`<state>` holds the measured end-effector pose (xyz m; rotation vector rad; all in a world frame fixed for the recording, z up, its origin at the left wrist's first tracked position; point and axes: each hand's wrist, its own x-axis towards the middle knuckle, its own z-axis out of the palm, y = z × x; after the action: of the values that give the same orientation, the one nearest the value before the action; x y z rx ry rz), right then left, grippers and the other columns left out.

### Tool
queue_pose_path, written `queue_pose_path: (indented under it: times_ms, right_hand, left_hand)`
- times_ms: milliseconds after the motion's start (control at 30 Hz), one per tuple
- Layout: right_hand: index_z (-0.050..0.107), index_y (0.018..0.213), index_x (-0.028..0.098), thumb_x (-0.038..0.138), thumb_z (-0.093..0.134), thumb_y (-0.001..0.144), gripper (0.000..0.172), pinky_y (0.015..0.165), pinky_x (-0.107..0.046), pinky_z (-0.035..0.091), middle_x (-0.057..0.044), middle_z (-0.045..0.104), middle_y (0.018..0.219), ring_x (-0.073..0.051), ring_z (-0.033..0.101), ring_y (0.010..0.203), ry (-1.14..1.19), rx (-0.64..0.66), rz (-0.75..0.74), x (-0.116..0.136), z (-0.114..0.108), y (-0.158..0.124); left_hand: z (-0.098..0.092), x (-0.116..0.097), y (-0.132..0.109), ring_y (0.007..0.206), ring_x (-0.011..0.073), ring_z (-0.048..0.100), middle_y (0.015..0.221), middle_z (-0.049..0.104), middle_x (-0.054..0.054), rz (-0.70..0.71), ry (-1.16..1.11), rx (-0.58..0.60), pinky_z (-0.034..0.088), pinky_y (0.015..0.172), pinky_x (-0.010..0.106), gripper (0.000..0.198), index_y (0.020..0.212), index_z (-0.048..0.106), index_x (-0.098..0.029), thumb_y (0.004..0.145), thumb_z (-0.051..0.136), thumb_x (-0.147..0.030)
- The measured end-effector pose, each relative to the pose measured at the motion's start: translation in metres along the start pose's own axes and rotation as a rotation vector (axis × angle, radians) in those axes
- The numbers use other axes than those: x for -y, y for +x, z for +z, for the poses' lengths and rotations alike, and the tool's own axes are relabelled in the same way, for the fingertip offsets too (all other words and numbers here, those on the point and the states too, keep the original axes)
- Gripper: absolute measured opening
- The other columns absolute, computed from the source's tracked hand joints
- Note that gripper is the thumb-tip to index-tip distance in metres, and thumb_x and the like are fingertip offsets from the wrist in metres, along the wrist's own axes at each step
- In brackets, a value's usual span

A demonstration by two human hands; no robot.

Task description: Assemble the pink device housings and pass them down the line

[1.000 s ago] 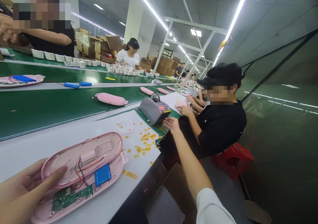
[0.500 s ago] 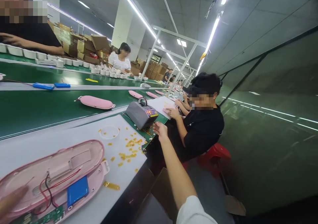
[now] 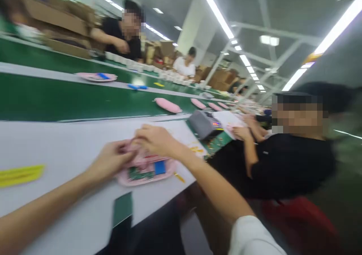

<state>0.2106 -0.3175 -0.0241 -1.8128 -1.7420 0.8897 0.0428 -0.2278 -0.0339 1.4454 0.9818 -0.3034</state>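
An opened pink shell [image 3: 124, 177] lies on the white work surface, its lower half showing a green circuit board [image 3: 141, 174] and a blue battery [image 3: 160, 167]. My left hand [image 3: 114, 159] pinches the left end of the upper pink part, fingers closed. From the right, my right hand [image 3: 151, 138] bends over the top of that same part with its fingers curled onto it. Red wire shows beneath my right hand. Motion blur hides the exact fingertip contacts.
Right of the shell are yellow tape pieces [image 3: 196, 149] and a grey tape dispenser [image 3: 202, 125]. A yellow strip [image 3: 22, 175] lies at left. Pink shells [image 3: 168, 105] rest on the green belt [image 3: 42, 100] beyond. A person in black [image 3: 291, 164] sits close at right.
The view has swung left. My right hand has come back from beside the tape dispenser to the pink shell, and my left hand now shows more fully, closed on its upper part.
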Motion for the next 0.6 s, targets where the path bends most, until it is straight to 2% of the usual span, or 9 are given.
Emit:
queue_pose_path:
  times_ms: [33, 100, 167, 333, 467, 600]
  right_hand:
    - [0.057, 0.082, 0.019, 0.022, 0.053, 0.095, 0.015, 0.066, -0.023, 0.034, 0.001, 0.05, 0.08, -0.012, 0.048, 0.073, -0.056, 0.022, 0.027, -0.003, 0.005, 0.003]
    - [0.057, 0.08, 0.019, 0.022, 0.051, 0.095, 0.016, 0.064, -0.024, 0.031, 0.001, 0.045, 0.08, -0.012, 0.044, 0.068, -0.098, 0.042, 0.052, -0.01, 0.012, 0.003]
    - [0.058, 0.081, 0.019, 0.023, 0.049, 0.096, 0.017, 0.062, -0.024, 0.03, 0.001, 0.043, 0.08, -0.011, 0.043, 0.066, -0.099, 0.059, 0.047, -0.013, 0.014, -0.001]
    - [0.06, 0.084, 0.021, 0.024, 0.047, 0.096, 0.018, 0.061, -0.024, 0.03, 0.0, 0.044, 0.083, -0.012, 0.044, 0.068, -0.187, 0.121, 0.071, -0.002, 0.009, -0.011]
    - [0.062, 0.083, 0.021, 0.024, 0.05, 0.094, 0.016, 0.06, -0.025, 0.03, 0.0, 0.046, 0.082, -0.012, 0.046, 0.069, -0.234, 0.063, 0.107, 0.0, 0.017, -0.011]
    - [0.063, 0.078, 0.02, 0.027, 0.055, 0.091, 0.016, 0.057, -0.026, 0.028, -0.001, 0.048, 0.079, -0.012, 0.045, 0.067, -0.295, -0.014, 0.109, 0.001, 0.026, -0.008]
  left_hand:
    - [0.002, -0.002, -0.001, 0.063, 0.0136, 0.06, 0.072, 0.068, 0.0, 0.001, -0.107, 0.065, 0.044, 0.052, 0.017, 0.037, 0.099, 0.064, -0.01, 0.072, 0.064, -0.035]
    - [0.004, -0.003, 0.001, 0.069, 0.0163, 0.064, 0.078, 0.07, 0.003, 0.016, -0.285, 0.082, 0.05, 0.057, 0.02, 0.03, 0.096, 0.065, -0.011, 0.069, 0.064, -0.024]
    - [0.004, -0.001, 0.004, 0.068, 0.0154, 0.064, 0.077, 0.069, 0.004, 0.02, -0.379, 0.079, 0.052, 0.058, 0.021, 0.024, 0.092, 0.067, -0.011, 0.069, 0.063, -0.017]
    - [0.005, 0.001, -0.002, 0.063, 0.0127, 0.063, 0.073, 0.067, 0.003, 0.053, -0.465, 0.118, 0.054, 0.055, 0.02, 0.017, 0.091, 0.068, -0.01, 0.076, 0.061, -0.012]
    - [0.006, 0.003, -0.001, 0.062, 0.0127, 0.064, 0.072, 0.068, 0.003, 0.086, -0.465, 0.107, 0.055, 0.056, 0.02, 0.024, 0.092, 0.068, -0.01, 0.073, 0.054, -0.005]
    - [0.007, 0.008, 0.001, 0.068, 0.0167, 0.067, 0.074, 0.069, 0.005, 0.107, -0.449, 0.098, 0.056, 0.059, 0.022, 0.022, 0.088, 0.068, -0.01, 0.072, 0.052, -0.007]
